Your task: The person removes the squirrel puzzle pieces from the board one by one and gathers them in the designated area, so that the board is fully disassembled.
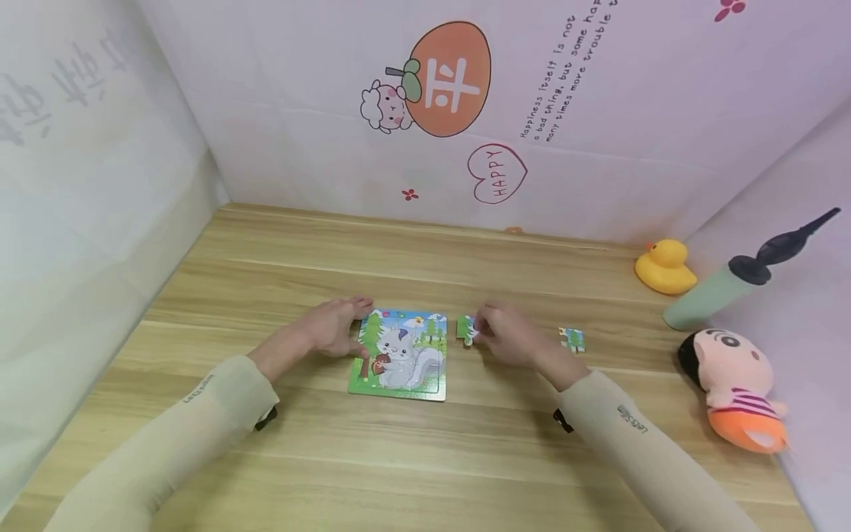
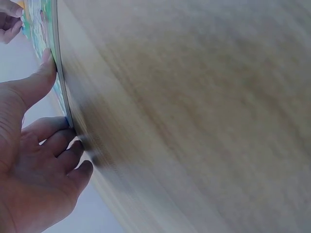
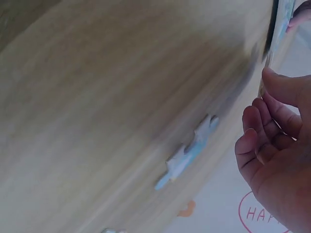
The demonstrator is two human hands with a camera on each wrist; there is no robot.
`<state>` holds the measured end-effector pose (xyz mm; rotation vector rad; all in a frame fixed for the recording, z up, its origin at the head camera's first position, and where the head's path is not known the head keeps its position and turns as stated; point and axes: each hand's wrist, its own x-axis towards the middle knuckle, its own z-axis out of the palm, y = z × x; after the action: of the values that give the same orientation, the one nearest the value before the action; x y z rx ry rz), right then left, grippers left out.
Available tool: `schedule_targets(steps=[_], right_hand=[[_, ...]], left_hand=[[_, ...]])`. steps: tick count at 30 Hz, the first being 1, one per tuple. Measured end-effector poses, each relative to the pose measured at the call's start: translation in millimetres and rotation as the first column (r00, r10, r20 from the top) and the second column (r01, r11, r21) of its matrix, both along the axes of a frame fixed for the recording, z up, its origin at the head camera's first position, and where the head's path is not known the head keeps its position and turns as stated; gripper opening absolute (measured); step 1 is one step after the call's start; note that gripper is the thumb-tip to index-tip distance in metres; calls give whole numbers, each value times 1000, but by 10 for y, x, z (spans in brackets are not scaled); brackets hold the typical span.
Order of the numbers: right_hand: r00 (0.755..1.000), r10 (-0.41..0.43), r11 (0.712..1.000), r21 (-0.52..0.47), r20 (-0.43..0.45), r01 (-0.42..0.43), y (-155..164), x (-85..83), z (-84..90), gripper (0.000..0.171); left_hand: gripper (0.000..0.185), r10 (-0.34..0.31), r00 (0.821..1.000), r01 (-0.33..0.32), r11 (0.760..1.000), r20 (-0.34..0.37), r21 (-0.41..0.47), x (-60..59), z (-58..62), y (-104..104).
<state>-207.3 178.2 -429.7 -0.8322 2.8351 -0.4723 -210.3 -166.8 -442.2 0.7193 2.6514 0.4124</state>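
Note:
A square jigsaw puzzle (image 1: 405, 369) with a grey squirrel holding an acorn lies flat on the wooden table. My left hand (image 1: 335, 329) rests at its left side, thumb on the board and fingertips at the upper left corner; the left wrist view shows the thumb (image 2: 41, 77) lying over the edge. Just right of the puzzle, my right hand (image 1: 508, 334) pinches a green and blue puzzle piece (image 1: 464, 326) between thumb and index finger. Its other fingers are curled in the right wrist view. More loose pieces (image 1: 573, 339) lie beyond that hand, also a pale blue piece (image 3: 187, 153) there.
Along the right side stand a yellow rubber duck (image 1: 666, 267), a pale green hand pump (image 1: 714, 295) with a black nozzle, and a plush doll (image 1: 738, 391). Printed white cloth (image 1: 299, 125) walls the table's back and sides.

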Motion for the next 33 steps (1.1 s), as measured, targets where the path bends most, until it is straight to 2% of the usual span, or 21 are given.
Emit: schedule_targets(steps=[13,25,33], right_hand=[[998,-12,1000,20,60,11,-51,-29,-70,6],[998,-6,1000,24,69,4,-97,-75,-86,4],[998,-1,1000,12,69,0,-97,-44,-86,8]], left_hand=[[92,6,1000,-6,1000,11,3,-10,-8,13],[91,1,1000,-1,1000,-12,4,-12,2,5],[92,7,1000,-7,997,3,-82,21,43,55]])
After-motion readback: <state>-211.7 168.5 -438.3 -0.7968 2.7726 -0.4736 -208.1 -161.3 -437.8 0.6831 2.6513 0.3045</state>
